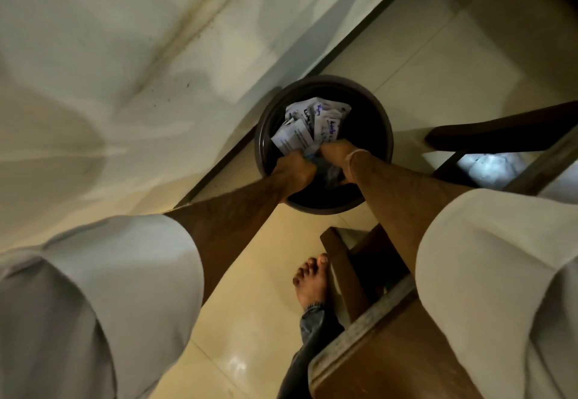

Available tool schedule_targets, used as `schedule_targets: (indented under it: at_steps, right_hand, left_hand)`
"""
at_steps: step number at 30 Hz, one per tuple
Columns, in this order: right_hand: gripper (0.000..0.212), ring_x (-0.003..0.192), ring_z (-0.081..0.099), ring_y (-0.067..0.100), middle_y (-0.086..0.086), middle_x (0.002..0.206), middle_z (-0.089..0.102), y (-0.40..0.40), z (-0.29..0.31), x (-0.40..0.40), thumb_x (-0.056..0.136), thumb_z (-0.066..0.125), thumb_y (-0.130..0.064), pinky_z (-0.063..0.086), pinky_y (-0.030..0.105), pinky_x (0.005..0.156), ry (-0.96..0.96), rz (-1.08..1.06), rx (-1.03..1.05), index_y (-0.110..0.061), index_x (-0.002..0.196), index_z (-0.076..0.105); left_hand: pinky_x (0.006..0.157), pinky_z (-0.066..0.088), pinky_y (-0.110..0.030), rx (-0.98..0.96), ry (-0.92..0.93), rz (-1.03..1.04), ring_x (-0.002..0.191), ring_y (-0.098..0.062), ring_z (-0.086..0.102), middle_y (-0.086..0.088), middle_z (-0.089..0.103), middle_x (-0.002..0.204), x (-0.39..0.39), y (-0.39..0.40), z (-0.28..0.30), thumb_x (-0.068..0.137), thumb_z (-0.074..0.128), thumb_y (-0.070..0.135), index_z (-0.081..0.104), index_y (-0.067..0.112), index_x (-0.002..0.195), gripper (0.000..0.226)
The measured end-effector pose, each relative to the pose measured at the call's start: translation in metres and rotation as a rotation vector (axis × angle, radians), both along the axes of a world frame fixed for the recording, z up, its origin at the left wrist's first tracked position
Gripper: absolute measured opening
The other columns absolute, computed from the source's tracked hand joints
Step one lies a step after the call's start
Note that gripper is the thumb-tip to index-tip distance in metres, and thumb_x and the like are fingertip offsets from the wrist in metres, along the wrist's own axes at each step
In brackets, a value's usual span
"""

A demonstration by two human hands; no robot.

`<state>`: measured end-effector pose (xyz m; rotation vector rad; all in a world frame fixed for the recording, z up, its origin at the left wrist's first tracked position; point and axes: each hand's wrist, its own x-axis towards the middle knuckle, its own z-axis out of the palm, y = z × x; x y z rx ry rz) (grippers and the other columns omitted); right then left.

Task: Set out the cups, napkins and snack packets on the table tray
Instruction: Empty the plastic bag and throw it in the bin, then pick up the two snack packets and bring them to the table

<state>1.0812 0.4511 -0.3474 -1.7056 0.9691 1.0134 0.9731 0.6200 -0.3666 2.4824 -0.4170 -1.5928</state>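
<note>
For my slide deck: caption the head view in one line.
Both hands, left and right, grip white packets inside a dark round bin on the floor.

A bunch of white packets point(308, 125) with blue and dark print is seen crumpled and fanned upward inside a dark round bin point(380, 123) on the floor, their lower ends pinched together near its front.

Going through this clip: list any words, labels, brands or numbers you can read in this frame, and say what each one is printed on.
None can be read.
White packets in the dark round bin: blue lettering and small dark print, too blurred to read.
Nothing printed shows on the left hand, right hand, wall or floor.
</note>
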Motion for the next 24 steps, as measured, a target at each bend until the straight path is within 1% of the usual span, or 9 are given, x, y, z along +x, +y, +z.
schedule_targets:
  at_steps: [2, 3, 5, 6, 9, 11, 15, 18, 24]
  right_hand:
    - [0.058, 0.132, 0.048, 0.035, 0.016, 0.149, 0.046, -0.001, 0.022, 0.002, 0.095, 0.056, -0.029, 0.041, 0.042, 0.109, -0.060, 0.069, -0.084, -0.010, 0.147, 0.040]
    - [0.063, 0.132, 0.048, 0.036, 0.016, 0.148, 0.046, -0.005, 0.035, 0.002, 0.093, 0.058, -0.034, 0.042, 0.042, 0.109, -0.067, 0.114, -0.125, -0.012, 0.149, 0.037]
    - [0.076, 0.135, 0.045, 0.038, 0.019, 0.151, 0.040, -0.013, 0.067, 0.001, 0.091, 0.059, -0.040, 0.039, 0.043, 0.111, -0.113, 0.193, -0.198, -0.010, 0.153, 0.027]
    - [0.078, 0.137, 0.042, 0.039, 0.021, 0.152, 0.038, -0.017, 0.085, 0.000, 0.091, 0.060, -0.040, 0.037, 0.044, 0.112, -0.163, 0.194, -0.214, -0.007, 0.152, 0.025]
    - [0.071, 0.138, 0.040, 0.038, 0.022, 0.151, 0.038, -0.033, 0.154, -0.002, 0.092, 0.060, -0.037, 0.033, 0.043, 0.115, -0.327, 0.166, -0.268, -0.008, 0.150, 0.032]
    - [0.070, 0.138, 0.039, 0.038, 0.021, 0.153, 0.034, -0.050, 0.205, -0.003, 0.092, 0.059, -0.034, 0.034, 0.042, 0.115, -0.410, 0.135, -0.304, -0.006, 0.150, 0.031]
    - [0.071, 0.141, 0.035, 0.037, 0.018, 0.159, 0.024, -0.095, 0.313, -0.009, 0.094, 0.057, -0.032, 0.032, 0.039, 0.116, -0.562, 0.136, -0.416, -0.005, 0.152, 0.026]
    - [0.069, 0.144, 0.032, 0.032, 0.013, 0.161, 0.023, -0.132, 0.401, -0.022, 0.095, 0.055, -0.034, 0.028, 0.037, 0.117, -0.658, 0.124, -0.501, -0.010, 0.152, 0.025]
    - [0.068, 0.144, 0.034, 0.029, 0.005, 0.162, 0.022, -0.205, 0.567, -0.069, 0.095, 0.057, -0.037, 0.033, 0.042, 0.116, -0.784, 0.062, -0.638, -0.017, 0.152, 0.025]
  left_hand:
    - [0.116, 0.030, -0.038, -0.083, -0.291, -0.058, 0.141, -0.032, 0.034, -0.011, 0.031, 0.158, 0.094, -0.028, 0.032, 0.104, 0.041, 0.022, 0.023, 0.017, 0.155, 0.055]
    - [0.115, 0.029, -0.034, -0.138, -0.091, 0.173, 0.141, -0.032, 0.036, -0.013, 0.036, 0.155, 0.113, -0.053, 0.052, 0.101, 0.047, 0.018, 0.032, 0.011, 0.151, 0.053]
    - [0.106, 0.033, -0.026, -0.194, -0.166, 0.208, 0.136, -0.033, 0.044, -0.017, 0.049, 0.145, 0.150, -0.060, 0.096, 0.098, 0.053, 0.014, 0.051, 0.004, 0.138, 0.041]
    - [0.103, 0.036, -0.026, -0.200, -0.178, 0.207, 0.132, -0.033, 0.048, -0.017, 0.054, 0.141, 0.153, -0.061, 0.114, 0.097, 0.056, 0.017, 0.055, 0.005, 0.133, 0.038]
    - [0.106, 0.038, -0.035, -0.226, -0.233, 0.240, 0.129, -0.036, 0.052, -0.017, 0.057, 0.139, 0.142, -0.073, 0.175, 0.094, 0.059, 0.023, 0.053, 0.011, 0.137, 0.045]
    - [0.109, 0.040, -0.037, -0.303, -0.324, 0.237, 0.128, -0.033, 0.054, -0.014, 0.060, 0.137, 0.150, -0.091, 0.218, 0.092, 0.062, 0.022, 0.053, 0.011, 0.136, 0.046]
    - [0.112, 0.037, -0.043, -0.370, -0.449, 0.212, 0.137, -0.033, 0.043, -0.014, 0.046, 0.150, 0.156, -0.131, 0.324, 0.093, 0.059, 0.028, 0.035, 0.014, 0.150, 0.064]
    - [0.114, 0.035, -0.044, -0.454, -0.541, 0.205, 0.139, -0.031, 0.039, -0.010, 0.042, 0.154, 0.154, -0.165, 0.414, 0.095, 0.058, 0.031, 0.034, 0.018, 0.151, 0.063]
    - [0.116, 0.031, -0.046, -0.605, -0.676, 0.146, 0.143, -0.028, 0.035, -0.007, 0.039, 0.156, 0.127, -0.223, 0.579, 0.095, 0.057, 0.029, 0.032, 0.018, 0.152, 0.063]
